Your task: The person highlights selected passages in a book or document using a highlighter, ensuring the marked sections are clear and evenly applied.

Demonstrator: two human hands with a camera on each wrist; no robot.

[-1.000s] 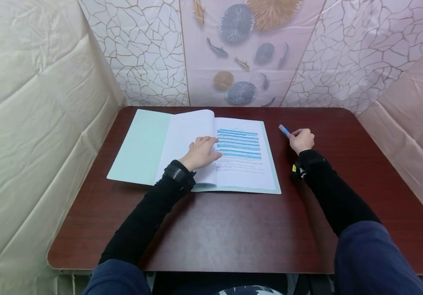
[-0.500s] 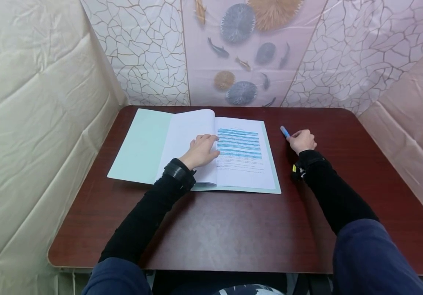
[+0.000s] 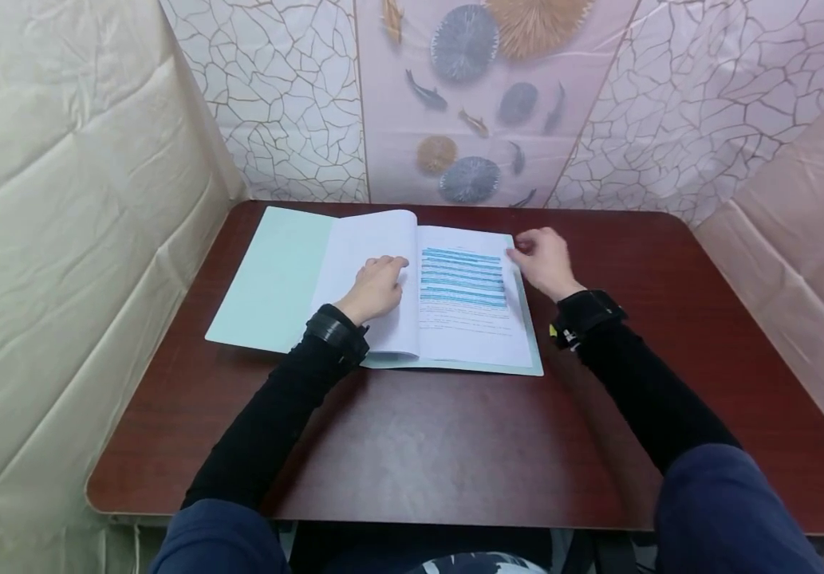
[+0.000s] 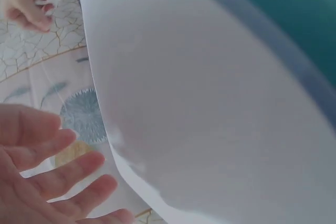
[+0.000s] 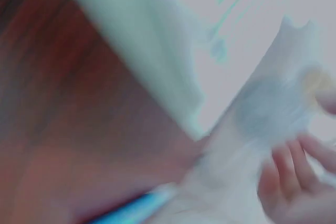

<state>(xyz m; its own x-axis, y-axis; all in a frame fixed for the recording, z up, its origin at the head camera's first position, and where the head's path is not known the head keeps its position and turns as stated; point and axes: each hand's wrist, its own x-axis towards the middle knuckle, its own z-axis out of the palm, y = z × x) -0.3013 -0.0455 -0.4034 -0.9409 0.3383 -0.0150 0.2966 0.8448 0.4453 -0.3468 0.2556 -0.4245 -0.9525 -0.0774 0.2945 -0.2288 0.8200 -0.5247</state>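
An open pale green folder (image 3: 275,279) lies on the table, its papers spread. The right page (image 3: 479,339) carries lines of print, the upper ones covered with blue highlighting. My left hand (image 3: 376,287) is over the blank left page (image 3: 354,239), near the fold. In the left wrist view, its spread fingers (image 4: 73,177) are beside the raised, curving sheet (image 4: 199,103). My right hand (image 3: 544,259) hovers around the folder's upper right edge, fingers loosely bent and holding nothing. A blue highlighter (image 5: 134,208) lies on the wood in the right wrist view; in the head view it is hidden.
The dark red-brown table (image 3: 412,446) has rounded corners. A patterned cloth (image 3: 297,104) hangs behind it, with a cream drape (image 3: 81,263) on the left and a pinkish one (image 3: 799,231) on the right.
My right hand has let go of the highlighter and moved left to the folder's upper right edge. My left hand has drawn slightly left, away from the printed page.
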